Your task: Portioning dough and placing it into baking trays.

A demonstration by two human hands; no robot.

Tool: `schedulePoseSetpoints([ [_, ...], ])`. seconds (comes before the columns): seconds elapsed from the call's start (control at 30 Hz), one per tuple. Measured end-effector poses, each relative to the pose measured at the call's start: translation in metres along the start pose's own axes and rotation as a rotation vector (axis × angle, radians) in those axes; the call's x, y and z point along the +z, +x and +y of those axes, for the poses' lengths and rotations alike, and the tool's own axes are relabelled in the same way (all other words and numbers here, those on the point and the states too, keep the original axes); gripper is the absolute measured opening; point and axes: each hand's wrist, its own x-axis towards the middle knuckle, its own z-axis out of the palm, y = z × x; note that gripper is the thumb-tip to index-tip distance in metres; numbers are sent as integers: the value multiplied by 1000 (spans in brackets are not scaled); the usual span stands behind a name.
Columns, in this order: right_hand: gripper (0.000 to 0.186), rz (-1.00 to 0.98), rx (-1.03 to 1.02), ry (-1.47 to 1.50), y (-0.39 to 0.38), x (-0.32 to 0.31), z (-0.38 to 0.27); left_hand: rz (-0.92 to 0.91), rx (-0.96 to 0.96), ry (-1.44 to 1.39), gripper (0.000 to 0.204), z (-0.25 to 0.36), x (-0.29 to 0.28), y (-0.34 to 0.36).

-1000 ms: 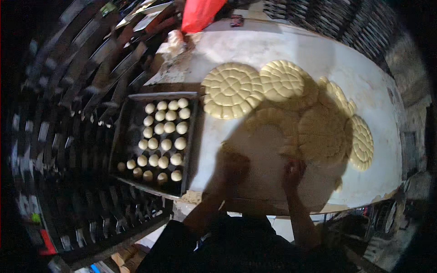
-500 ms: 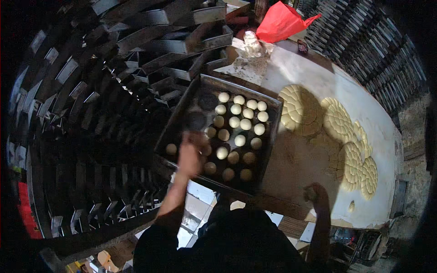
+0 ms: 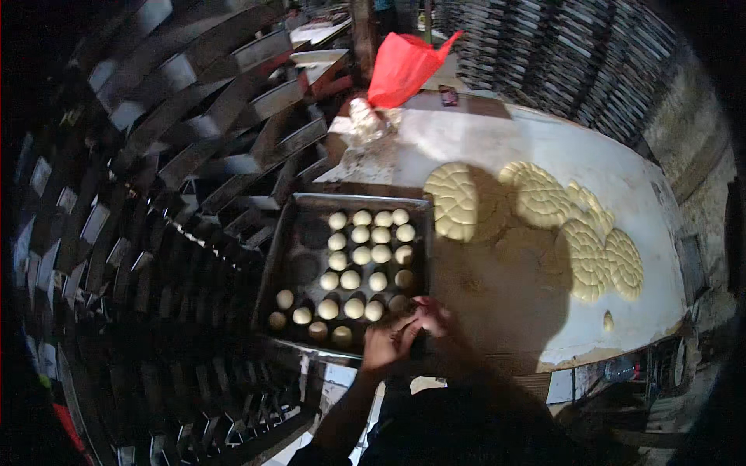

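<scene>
My left hand [image 3: 384, 344] and my right hand [image 3: 437, 318] meet over the near right corner of a dark square baking tray [image 3: 266, 268]. The fingers of both are drawn together, tip to tip; what lies between them, if anything, is hidden. Pale round dough balls [image 3: 361, 255] sit in the tray in loose rows, mostly toward its middle and right. A few more dough balls [image 3: 285, 299] rest near its front left. To the right, a scored dough round [image 3: 451, 202] lies flat, partly in shadow, with several other cut dough rounds [image 3: 584, 260] beyond it.
Stacked dark metal trays [image 3: 256, 155] crowd the left side, close to the baking tray. The pale worktop [image 3: 645, 202] runs right, with a small dough piece [image 3: 608, 321] near its front edge. A red bag [image 3: 404, 68] stands at the back, beside a crumpled whitish bag [image 3: 365, 120].
My left hand has left the tray's left part and joined my right hand at the near right corner. More dough balls now show at the front left. The view has turned.
</scene>
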Motion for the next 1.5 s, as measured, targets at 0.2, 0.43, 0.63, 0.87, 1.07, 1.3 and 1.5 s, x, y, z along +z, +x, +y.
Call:
schedulePoseSetpoints([
  [0.2, 34, -62, -521, -937, -23, -108, -67, -114, -219, -487, 29, 22, 108, -1],
  [0.43, 39, 233, -233, -924, -72, -224, -132, -377, 172, 367, 18, 85, 253, 9],
  [0.63, 35, 305, -13, -1016, -78, -331, -110, 103, 538, 457, 29, 42, 320, -8],
  [0.87, 27, -443, -763, -1442, -83, -384, -39, -44, 133, 1193, 78, -29, 249, 15],
  [1.07, 27, -41, -466, -1367, -30, -345, -32, -383, -214, 1031, 89, 5, 249, -44],
  [1.3, 26, -213, -538, -1409, -67, -388, -13, -268, -368, 171, 65, 28, 179, -68],
  [1.5, 25, 456, -344, -1379, -18, -330, 11, 298, -23, 315, 25, 8, 28, -53],
])
